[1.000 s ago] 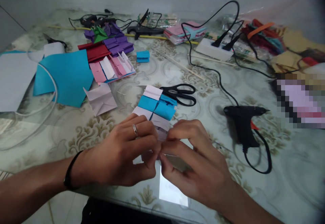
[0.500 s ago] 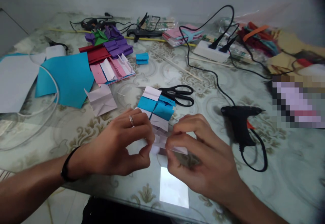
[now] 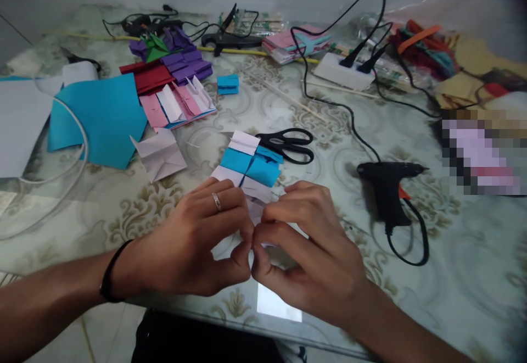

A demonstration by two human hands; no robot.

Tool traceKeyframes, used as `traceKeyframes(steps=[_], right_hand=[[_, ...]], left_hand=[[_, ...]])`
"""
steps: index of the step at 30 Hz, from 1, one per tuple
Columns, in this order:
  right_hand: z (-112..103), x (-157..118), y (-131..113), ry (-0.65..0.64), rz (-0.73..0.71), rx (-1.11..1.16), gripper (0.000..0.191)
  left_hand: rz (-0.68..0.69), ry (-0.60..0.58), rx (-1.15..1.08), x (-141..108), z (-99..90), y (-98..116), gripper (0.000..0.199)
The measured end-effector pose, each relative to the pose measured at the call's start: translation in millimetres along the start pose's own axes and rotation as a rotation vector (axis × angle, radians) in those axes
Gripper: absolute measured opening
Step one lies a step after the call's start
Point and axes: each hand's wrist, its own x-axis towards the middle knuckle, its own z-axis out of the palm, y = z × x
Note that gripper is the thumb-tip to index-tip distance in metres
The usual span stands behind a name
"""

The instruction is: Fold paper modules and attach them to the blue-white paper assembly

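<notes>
On the head cam, both my left hand [image 3: 250, 242] and right hand [image 3: 253, 247] looked pinched on a bit of white paper [image 3: 268, 245], on my side of the scissors [image 3: 275, 141]. Fingertips met, probably so I could work it from both sides, though I can't tell each finger's exact grip. Folded papers [image 3: 247, 161] sat just left of the scissors and glue gun [image 3: 389, 193] well to their right, likely for easy reach. The white paper looked pale and thin, mostly hidden behind my fingers.
</notes>
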Motion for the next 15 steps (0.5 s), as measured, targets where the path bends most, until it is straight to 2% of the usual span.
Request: traceKeyframes(steps=[7, 15], right_hand=[[-5, 2, -1, -0.021, 0.022, 0.009, 0.02], [-16, 6, 13, -0.008, 0.022, -0.007, 0.019]], left_hand=[[-0.077, -0.045, -0.07, 3, -4.6, 3, 0.019], [-0.124, -0.085, -0.072, 7, -21.5, -7, 0.019]])
